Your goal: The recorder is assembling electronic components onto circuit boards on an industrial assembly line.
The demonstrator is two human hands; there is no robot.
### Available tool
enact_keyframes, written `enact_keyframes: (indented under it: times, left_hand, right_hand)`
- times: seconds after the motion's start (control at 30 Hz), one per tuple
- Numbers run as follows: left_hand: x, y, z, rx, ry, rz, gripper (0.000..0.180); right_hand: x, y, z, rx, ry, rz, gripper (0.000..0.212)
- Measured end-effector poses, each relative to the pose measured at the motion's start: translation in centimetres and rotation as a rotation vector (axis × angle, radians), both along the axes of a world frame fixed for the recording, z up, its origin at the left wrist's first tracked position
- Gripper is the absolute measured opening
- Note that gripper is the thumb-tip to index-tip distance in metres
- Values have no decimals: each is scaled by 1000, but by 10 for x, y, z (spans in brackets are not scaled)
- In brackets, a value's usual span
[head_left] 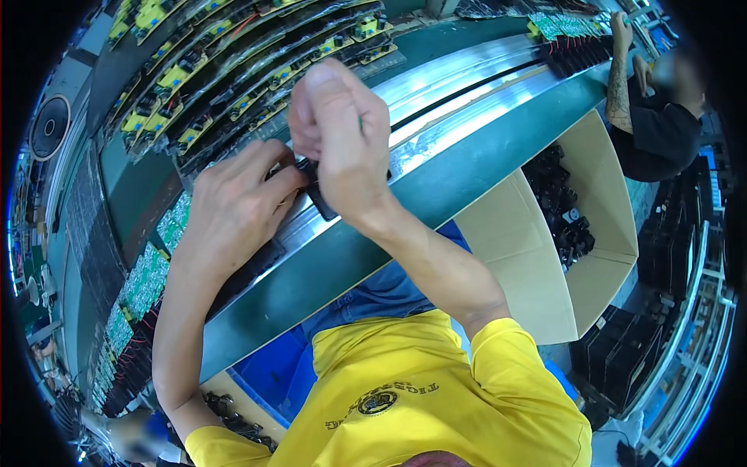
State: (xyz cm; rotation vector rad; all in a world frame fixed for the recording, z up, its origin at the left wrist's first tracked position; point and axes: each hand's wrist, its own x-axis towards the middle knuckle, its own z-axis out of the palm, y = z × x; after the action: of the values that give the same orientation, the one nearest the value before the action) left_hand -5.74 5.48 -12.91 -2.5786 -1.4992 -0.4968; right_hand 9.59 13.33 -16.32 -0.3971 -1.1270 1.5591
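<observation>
Over the metal rail, my left hand (237,204) is closed, its thumb and fingertips pinching at a small black plastic part (320,204). Part of that piece is covered by my hands, so its full shape does not show. Just above and to the right of it, my right hand (342,132) is raised with the fingers curled tightly into the palm. A tiny bit of green shows between those fingers; what they hold is hidden. The silvery rail (436,148) runs diagonally beneath both hands along the green bench (498,167).
Racks of yellow circuit boards (179,78) fill the far left. Green boards with red wires (144,276) lie along the left; more green boards (568,27) lie far right. A cardboard box (506,249) of black parts (556,202) stands right. A co-worker (657,144) is beyond.
</observation>
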Motion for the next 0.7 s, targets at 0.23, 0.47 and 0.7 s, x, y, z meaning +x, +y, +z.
enact_keyframes:
  times: [0.23, 0.47, 0.7]
  left_hand:
    - [4, -16, 7, -136, -98, 154, 17]
    - [14, -18, 6, -271, -204, 256, 23]
    - [22, -15, -5, -131, -154, 240, 16]
  right_hand:
    - [81, -28, 59, 771, -581, -173, 37]
    - [106, -36, 3, 1046, -1242, -218, 25]
    - [105, -39, -3, 1042, -1292, -229, 23]
